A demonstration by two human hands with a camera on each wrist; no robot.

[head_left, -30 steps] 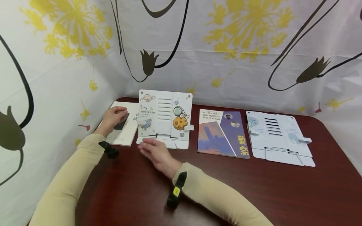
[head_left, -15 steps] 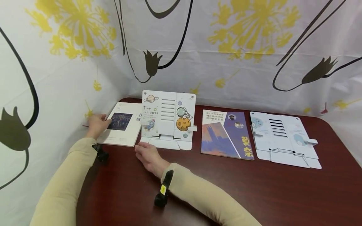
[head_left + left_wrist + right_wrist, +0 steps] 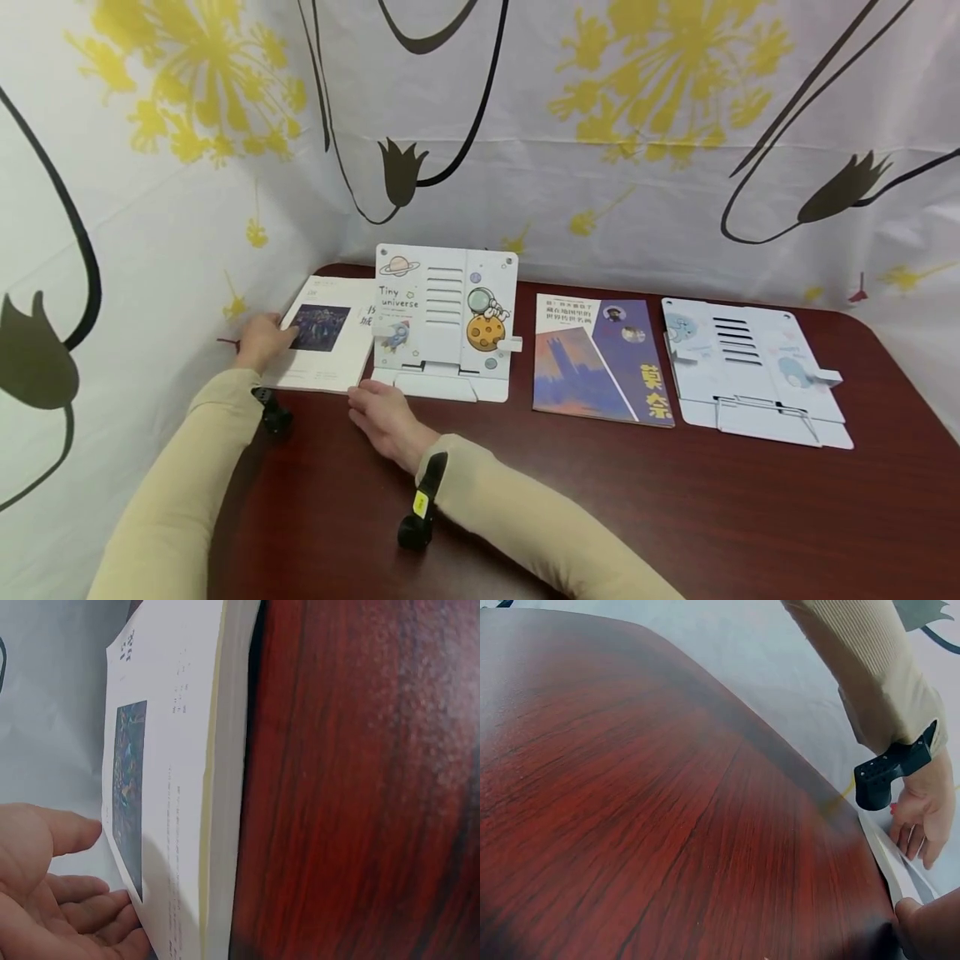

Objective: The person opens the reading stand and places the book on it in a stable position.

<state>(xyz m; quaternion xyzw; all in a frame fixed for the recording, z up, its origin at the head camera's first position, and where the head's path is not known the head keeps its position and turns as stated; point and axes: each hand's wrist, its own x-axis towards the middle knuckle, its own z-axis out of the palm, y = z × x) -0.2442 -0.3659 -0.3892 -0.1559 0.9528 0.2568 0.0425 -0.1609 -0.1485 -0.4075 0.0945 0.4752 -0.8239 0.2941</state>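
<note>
A thick white book point(image 3: 326, 367) with a dark picture on its cover lies at the table's back left. My left hand point(image 3: 261, 340) is at its left side. In the left wrist view the fingertips and thumb of that hand point(image 3: 67, 892) meet the edge of the book point(image 3: 180, 817), fingers loosely bent. My right hand point(image 3: 386, 418) is at the book's near right corner, fingers extended together and pointing left. In the right wrist view a fingertip of it point(image 3: 919, 915) overlaps the book's corner. Just right of the book stands a white bookstand point(image 3: 442, 383) printed "Tiny universe".
A purple-and-orange picture book point(image 3: 570, 375) lies right of the bookstand. Farther right is a second white bookstand point(image 3: 750, 383) with pale blue drawings. A patterned cloth point(image 3: 465, 200) hangs along the back and left sides of the dark red table point(image 3: 600, 492).
My left hand has come down from above the book's cover to its left edge. My right hand has moved a little left, to the book's near right corner.
</note>
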